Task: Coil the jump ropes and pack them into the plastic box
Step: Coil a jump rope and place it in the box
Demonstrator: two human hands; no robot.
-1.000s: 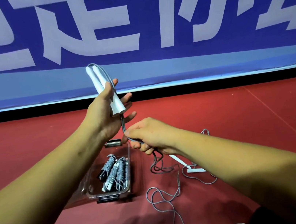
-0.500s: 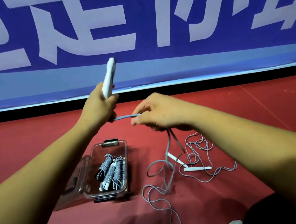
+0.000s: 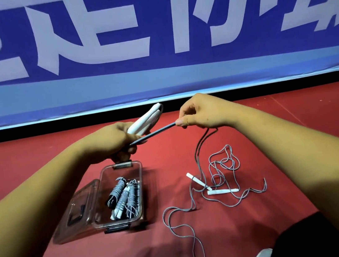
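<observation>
My left fingers [image 3: 124,156] clench both white handles [image 3: 145,119] above the plastic box [image 3: 140,176], right fingers [image 3: 185,122] pinching the grey cord [image 3: 154,133] taut beside them — its slack [image 3: 199,163], right of the box, could snag the other loose rope [image 3: 222,191] there.

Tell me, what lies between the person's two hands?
In the head view, a taut stretch of grey cord runs from the left hand, which grips white handles, to the right hand pinching it.
</observation>
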